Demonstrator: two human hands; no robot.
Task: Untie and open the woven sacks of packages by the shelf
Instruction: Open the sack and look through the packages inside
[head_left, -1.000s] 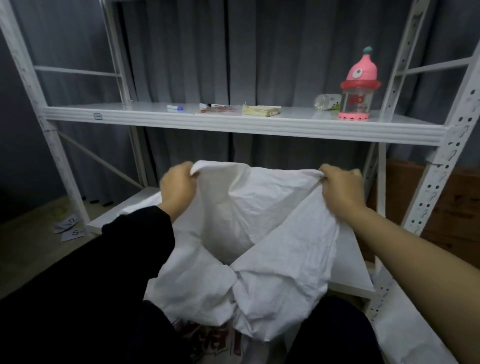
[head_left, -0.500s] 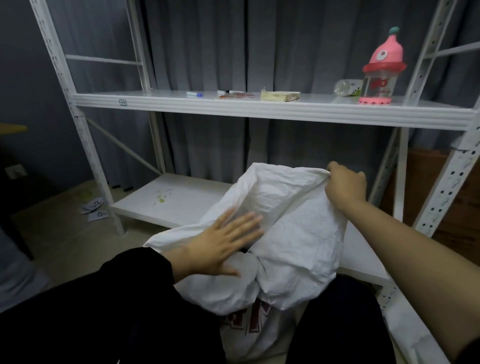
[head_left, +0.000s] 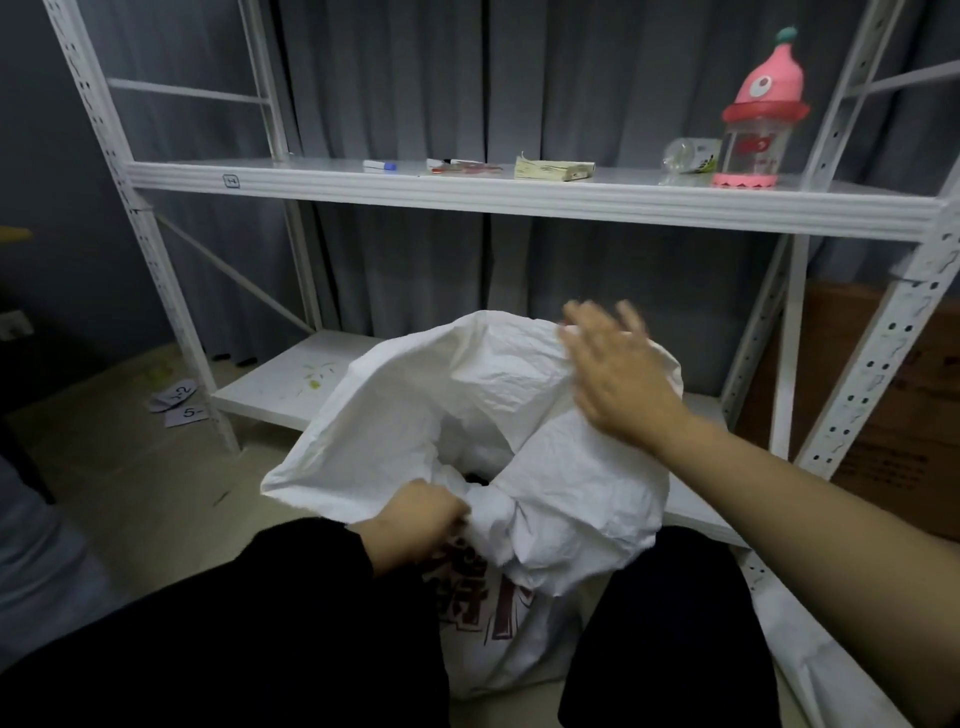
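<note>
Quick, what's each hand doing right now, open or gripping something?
Left hand: closed, gripping the white woven sack at its bunched neck.
Right hand: open, fingers spread over the sack's top, holding nothing.

A "5-" is printed on one paper slip (head_left: 188, 414) on the floor, and a "2" on the slip (head_left: 176, 393) beside it. Large dark red characters are printed on the woven sack (head_left: 483, 597), partly hidden and unreadable. The small shelf label (head_left: 231, 181) cannot be read.
</note>
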